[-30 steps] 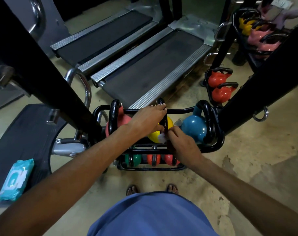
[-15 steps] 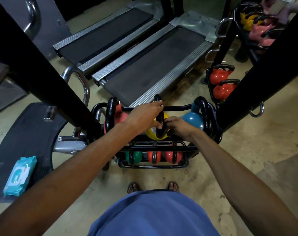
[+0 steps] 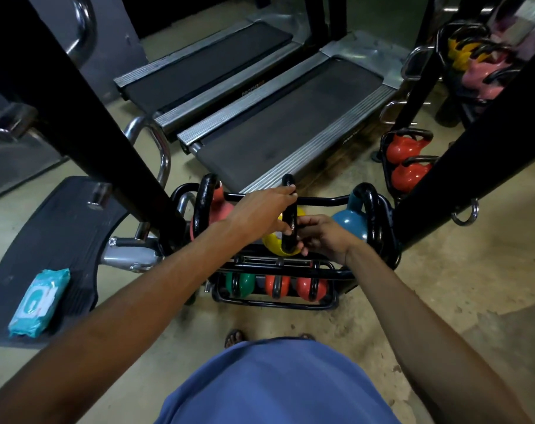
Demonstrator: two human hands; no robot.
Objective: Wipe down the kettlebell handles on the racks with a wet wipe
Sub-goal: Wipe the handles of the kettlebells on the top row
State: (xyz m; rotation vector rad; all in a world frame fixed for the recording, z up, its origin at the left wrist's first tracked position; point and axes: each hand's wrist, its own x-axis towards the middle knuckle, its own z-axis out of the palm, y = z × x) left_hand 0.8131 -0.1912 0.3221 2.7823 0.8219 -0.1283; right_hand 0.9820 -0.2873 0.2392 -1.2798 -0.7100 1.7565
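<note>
Shirt [image 3: 275, 381] in blue fills the near edge. To the left, a wipe pack [image 3: 39, 301] lies on a dark mat [image 3: 61, 215], well apart from the work. On the low tier of the rack [image 3: 290, 305] sit a green kettlebell [image 3: 245, 284] and a red kettlebell [image 3: 313, 289], neither touched by a hand.

Above them, both hands are on the yellow kettlebell [image 3: 272, 240]. The left hand [image 3: 260, 211] grips the top of its black handle [image 3: 288, 243], fingers hooked over the crown. The right hand [image 3: 324, 237] is curled round the handle's lower right side. A second ago that hand pinched a white wipe at the near foot of the handle. It has since slid round to the side, and the wipe is now hidden, presumably under its fingers.

I judge the rubbing stroke on this handle to be under way, with the left hand steadying the bell. The pink kettlebell [image 3: 220, 206] and blue kettlebell [image 3: 350, 223] flank it. Beyond lie the treadmills [image 3: 275, 123] and a far rack [image 3: 385, 166] of more bells.
</note>
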